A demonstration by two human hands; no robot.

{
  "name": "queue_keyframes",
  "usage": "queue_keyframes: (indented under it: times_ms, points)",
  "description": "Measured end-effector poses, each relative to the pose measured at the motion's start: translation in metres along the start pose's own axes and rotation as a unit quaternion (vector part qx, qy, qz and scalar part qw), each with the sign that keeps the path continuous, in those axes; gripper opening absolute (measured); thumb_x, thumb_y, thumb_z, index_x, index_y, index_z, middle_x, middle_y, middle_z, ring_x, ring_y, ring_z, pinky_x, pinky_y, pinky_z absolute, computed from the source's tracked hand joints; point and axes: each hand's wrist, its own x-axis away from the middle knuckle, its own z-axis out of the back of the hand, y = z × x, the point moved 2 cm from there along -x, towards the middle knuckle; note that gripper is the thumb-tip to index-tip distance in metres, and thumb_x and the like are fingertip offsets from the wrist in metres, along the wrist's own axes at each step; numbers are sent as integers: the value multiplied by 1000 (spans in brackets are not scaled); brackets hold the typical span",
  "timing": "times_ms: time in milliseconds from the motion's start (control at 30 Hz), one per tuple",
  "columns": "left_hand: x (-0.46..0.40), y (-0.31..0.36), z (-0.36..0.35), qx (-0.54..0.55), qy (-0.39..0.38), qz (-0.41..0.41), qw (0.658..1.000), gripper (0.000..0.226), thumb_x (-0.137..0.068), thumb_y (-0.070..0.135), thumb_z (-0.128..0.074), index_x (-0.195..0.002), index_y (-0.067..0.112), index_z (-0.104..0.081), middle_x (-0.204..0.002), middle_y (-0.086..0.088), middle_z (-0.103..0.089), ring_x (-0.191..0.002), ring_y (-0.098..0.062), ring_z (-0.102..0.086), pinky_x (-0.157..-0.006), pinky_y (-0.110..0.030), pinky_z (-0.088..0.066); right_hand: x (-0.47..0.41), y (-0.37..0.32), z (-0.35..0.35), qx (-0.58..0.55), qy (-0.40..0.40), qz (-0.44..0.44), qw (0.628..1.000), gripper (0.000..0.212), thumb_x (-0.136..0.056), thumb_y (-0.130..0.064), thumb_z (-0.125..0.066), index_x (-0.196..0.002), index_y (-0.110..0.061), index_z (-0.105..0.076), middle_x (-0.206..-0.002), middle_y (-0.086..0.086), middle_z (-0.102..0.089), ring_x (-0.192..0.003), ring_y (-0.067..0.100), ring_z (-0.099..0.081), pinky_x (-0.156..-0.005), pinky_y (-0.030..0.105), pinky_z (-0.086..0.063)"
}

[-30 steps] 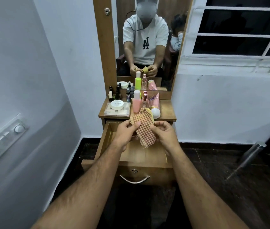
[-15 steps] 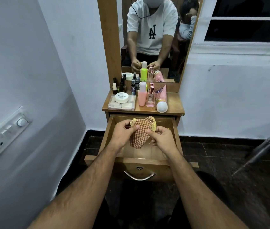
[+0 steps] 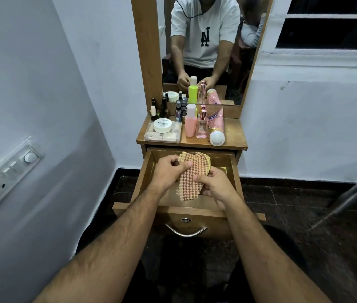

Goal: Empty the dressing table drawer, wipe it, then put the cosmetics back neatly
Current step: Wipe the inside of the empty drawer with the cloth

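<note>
Both hands hold one checked cloth (image 3: 191, 176) up over the open drawer (image 3: 231, 169). The left hand (image 3: 166, 171) pinches the cloth near its top left edge, with the thumb pressed on the front. The right hand (image 3: 214, 185) grips the cloth lower down on its right side, with the fingers curled round it. The cloth looks folded, and its long side runs from the far end of the drawer back toward the person. It hangs right between the two hands, so neither hand has to reach for it. The drawer floor lies straight below the hands, and the part that shows has nothing on it. So the next move is likely down: press the cloth onto the wood and rub. The right hand has the fuller hold, so it seems the better one to wipe with. The cosmetics wait on the tabletop (image 3: 234, 136) just past the drawer: a white jar (image 3: 162, 125) on a clear box (image 3: 162, 136), a pink bottle (image 3: 190, 124), a perfume bottle (image 3: 202, 125) and a pink can (image 3: 216, 130) lying on its side. Small dark bottles (image 3: 162, 107) stand by the mirror (image 3: 208, 40).
</note>
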Motion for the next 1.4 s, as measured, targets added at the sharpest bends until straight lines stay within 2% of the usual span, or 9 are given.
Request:
queue_keyframes:
  times_ms: [167,433,633,733,900,1000,1133,1267,1400]
  points:
    - [2,-2,7,3,-48,113,992,33,-89,37,-69,-116,17,-67,-105,2,-73,-103,-16,-65,-82,-34,-47,0,-5,0,-2,-4,-22,1000,42,-85,3,-69,-122,-8,-53,-110,12,-73,-97,27,-72,-70,38,-59]
    - [0,-2,5,65,4,164,984,16,-88,22,-72,-98,10,-71,-93,-6,-76,-82,-15,-72,-58,-22,-54,-5,-7,4,156,84,12,984,67,-76,-16,-84,-131,-16,-44,-124,8,-60,-109,22,-63,-91,45,-56]
    - [-3,-4,-3,78,123,188,971,16,-82,17,-78,-82,5,-67,-83,-14,-75,-66,-18,-70,-57,-30,-58,0,-14,-19,478,89,98,868,62,-66,-53,-84,-118,-26,-63,-115,-7,-56,-108,11,-51,-91,38,-49]
    - [-4,-2,-3,91,115,202,968,15,-81,15,-78,-79,5,-67,-75,-12,-74,-60,-17,-68,-52,-28,-56,-1,-16,-30,518,107,89,844,42,-72,-44,-79,-106,-26,-63,-104,-6,-62,-98,15,-59,-78,35,-51]
    - [-2,-5,8,19,69,179,981,18,-83,22,-75,-93,7,-76,-92,-3,-75,-89,-15,-67,-75,-29,-49,-7,-18,-40,548,141,59,822,13,-83,-27,-67,-95,-23,-64,-92,-5,-70,-88,19,-65,-63,28,-44]
    - [1,-3,25,-130,61,110,984,18,-89,32,-68,-86,18,-77,-87,9,-72,-86,-9,-64,-69,-27,-47,-17,-17,-40,540,154,15,827,10,-84,-22,-64,-93,-21,-66,-93,-1,-71,-89,22,-66,-63,27,-44]
    - [3,-3,62,-352,158,30,922,22,-95,36,-61,-106,22,-75,-104,6,-72,-95,-15,-65,-79,-23,-49,-32,-10,-32,511,163,-31,844,13,-84,-19,-63,-96,-18,-68,-98,3,-72,-94,25,-66,-75,33,-55]
    - [3,-16,91,-378,187,26,906,28,-97,35,-56,-115,19,-71,-111,0,-73,-99,-21,-67,-86,-32,-55,-48,-2,-32,462,119,-40,878,35,-83,-8,-66,-115,-20,-68,-109,4,-73,-101,24,-67,-80,28,-53]
    - [5,-36,100,-351,143,89,921,41,-103,38,-43,-126,12,-65,-119,-10,-69,-110,-30,-62,-95,-38,-49,-69,15,-51,286,78,-104,949,39,-77,7,-66,-104,-21,-67,-104,10,-74,-89,31,-72,-68,52,-62]
